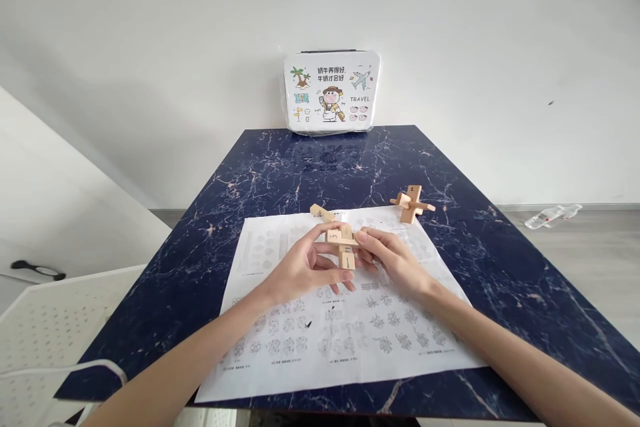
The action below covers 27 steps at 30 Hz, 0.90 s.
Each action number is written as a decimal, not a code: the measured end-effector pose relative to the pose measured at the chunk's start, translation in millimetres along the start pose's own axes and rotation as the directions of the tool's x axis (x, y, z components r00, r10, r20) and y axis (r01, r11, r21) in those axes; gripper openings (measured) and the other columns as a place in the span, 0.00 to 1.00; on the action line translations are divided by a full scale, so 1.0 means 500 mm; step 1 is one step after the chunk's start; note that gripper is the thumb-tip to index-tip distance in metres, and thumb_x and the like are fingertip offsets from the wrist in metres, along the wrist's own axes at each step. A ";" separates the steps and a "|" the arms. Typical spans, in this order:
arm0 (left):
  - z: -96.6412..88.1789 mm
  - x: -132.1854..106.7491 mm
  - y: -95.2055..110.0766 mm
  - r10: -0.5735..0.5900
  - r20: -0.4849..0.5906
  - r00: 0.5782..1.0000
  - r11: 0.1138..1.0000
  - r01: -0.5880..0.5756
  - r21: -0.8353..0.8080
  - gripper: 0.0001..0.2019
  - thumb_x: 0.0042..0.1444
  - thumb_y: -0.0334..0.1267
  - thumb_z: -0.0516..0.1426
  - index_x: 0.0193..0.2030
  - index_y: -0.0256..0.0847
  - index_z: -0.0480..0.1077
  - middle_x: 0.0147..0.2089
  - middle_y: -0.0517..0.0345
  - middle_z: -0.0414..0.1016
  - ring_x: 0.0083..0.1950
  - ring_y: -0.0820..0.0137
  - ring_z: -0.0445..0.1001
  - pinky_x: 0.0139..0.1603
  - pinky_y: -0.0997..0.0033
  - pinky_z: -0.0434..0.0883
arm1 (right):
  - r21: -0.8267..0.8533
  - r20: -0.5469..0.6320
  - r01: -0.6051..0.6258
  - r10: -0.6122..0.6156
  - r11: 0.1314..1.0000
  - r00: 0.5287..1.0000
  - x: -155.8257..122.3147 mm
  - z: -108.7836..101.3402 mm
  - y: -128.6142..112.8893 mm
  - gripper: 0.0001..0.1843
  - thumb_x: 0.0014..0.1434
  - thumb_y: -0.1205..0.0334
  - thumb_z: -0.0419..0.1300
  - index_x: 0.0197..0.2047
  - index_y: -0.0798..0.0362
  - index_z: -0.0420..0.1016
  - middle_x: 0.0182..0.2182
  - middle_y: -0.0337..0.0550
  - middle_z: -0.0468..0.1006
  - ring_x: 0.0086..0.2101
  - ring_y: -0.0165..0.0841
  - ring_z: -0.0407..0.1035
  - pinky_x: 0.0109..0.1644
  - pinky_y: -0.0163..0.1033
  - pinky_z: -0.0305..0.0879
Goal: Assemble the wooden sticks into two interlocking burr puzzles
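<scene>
Between my two hands is a wooden interlocking puzzle (pixel 346 259), made of several light blocks with numbers on them. My left hand (pixel 303 260) grips it from the left, thumb below and index finger on top. From the right, my right hand (pixel 387 252) pinches a block of the same puzzle with thumb and fingers. A loose wooden puzzle piece (pixel 321 213) lies just behind my left hand, at the top edge of a printed instruction sheet (pixel 235 340). Another wooden puzzle (pixel 411 203), its pieces crossed and one marked 2, stands at the sheet's upper right corner.
The sheet lies on a dark blue marbled table (pixel 280 173). A white cartoon-printed case (pixel 333 92) stands at the back against the wall. To the left are a white perforated chair (pixel 55 327) and a white cable (pixel 95 365). Plastic bottles (pixel 553 215) lie on the floor at right.
</scene>
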<state>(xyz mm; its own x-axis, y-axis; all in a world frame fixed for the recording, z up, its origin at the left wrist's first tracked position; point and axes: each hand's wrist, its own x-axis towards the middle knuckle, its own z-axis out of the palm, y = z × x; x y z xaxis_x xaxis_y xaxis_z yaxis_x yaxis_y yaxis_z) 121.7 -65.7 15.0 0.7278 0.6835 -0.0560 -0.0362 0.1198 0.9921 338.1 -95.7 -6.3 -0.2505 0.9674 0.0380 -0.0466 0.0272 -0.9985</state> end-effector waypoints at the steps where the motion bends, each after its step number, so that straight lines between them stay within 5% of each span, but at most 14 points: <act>1: -0.002 0.000 -0.001 0.000 -0.018 1.000 1.000 0.001 0.012 0.40 0.58 0.39 0.72 0.71 0.46 0.57 0.51 0.45 0.83 0.37 0.60 0.87 0.34 0.66 0.81 | -0.002 0.003 -0.002 0.002 1.000 1.000 0.000 0.000 0.001 0.28 0.71 0.38 0.59 0.27 0.50 0.64 0.25 0.36 0.66 0.26 0.31 0.59 0.33 0.41 0.55; 5: -0.011 0.003 -0.001 0.037 -0.080 0.996 0.999 -0.035 0.030 0.37 0.54 0.39 0.74 0.67 0.45 0.63 0.42 0.55 0.83 0.33 0.66 0.83 0.36 0.65 0.80 | -0.027 0.010 -0.003 0.004 1.000 1.000 0.001 0.001 0.008 0.28 0.74 0.37 0.53 0.30 0.50 0.66 0.25 0.35 0.65 0.25 0.31 0.59 0.33 0.41 0.55; 8: -0.023 0.009 0.002 0.102 -0.246 0.964 0.994 -0.088 0.069 0.34 0.53 0.42 0.73 0.64 0.44 0.66 0.44 0.54 0.82 0.32 0.70 0.80 0.32 0.70 0.76 | -0.040 -0.016 -0.002 0.001 0.999 1.000 0.001 0.001 0.010 0.26 0.76 0.37 0.49 0.38 0.49 0.71 0.26 0.35 0.67 0.25 0.31 0.60 0.33 0.42 0.57; 12: -0.047 0.021 -0.002 0.230 -0.553 0.801 0.971 -0.155 0.179 0.27 0.60 0.49 0.68 0.63 0.45 0.70 0.55 0.50 0.80 0.38 0.70 0.78 0.30 0.73 0.71 | -0.277 -0.117 0.035 -0.070 0.960 0.991 0.001 0.004 0.013 0.20 0.75 0.42 0.53 0.41 0.49 0.72 0.29 0.38 0.70 0.27 0.33 0.63 0.33 0.42 0.60; 16: -0.066 0.033 -0.014 0.248 -0.688 0.682 0.967 -0.128 0.221 0.22 0.60 0.52 0.67 0.58 0.46 0.75 0.57 0.50 0.80 0.53 0.62 0.78 0.39 0.71 0.73 | -0.563 -0.102 0.188 -0.293 0.805 0.951 0.002 0.008 0.022 0.10 0.73 0.52 0.58 0.46 0.49 0.75 0.44 0.48 0.77 0.39 0.39 0.72 0.42 0.46 0.70; 21: -0.067 0.036 -0.019 0.217 -0.693 0.688 0.973 -0.097 0.208 0.23 0.59 0.52 0.68 0.59 0.47 0.76 0.60 0.51 0.80 0.58 0.58 0.78 0.51 0.63 0.75 | -0.734 0.035 0.324 -0.443 0.597 0.896 0.006 0.005 0.043 0.14 0.72 0.59 0.58 0.60 0.45 0.73 0.60 0.53 0.72 0.60 0.49 0.69 0.61 0.59 0.71; 27: -0.064 0.034 -0.021 0.222 -0.679 0.700 0.972 -0.102 0.213 0.27 0.57 0.49 0.70 0.61 0.47 0.74 0.63 0.51 0.78 0.57 0.59 0.78 0.51 0.62 0.76 | -0.805 0.092 0.320 -0.428 0.500 0.899 0.030 -0.003 0.056 0.23 0.73 0.60 0.55 0.69 0.40 0.66 0.69 0.51 0.65 0.66 0.51 0.64 0.66 0.64 0.69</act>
<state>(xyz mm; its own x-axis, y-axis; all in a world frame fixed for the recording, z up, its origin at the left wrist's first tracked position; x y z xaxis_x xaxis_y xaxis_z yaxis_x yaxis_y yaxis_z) 112.6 -32.0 0.0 0.0367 0.9938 0.1051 0.0361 -0.1064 0.9937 334.3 -80.3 -33.7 -0.2942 0.8352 0.4646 0.6747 0.5258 -0.5180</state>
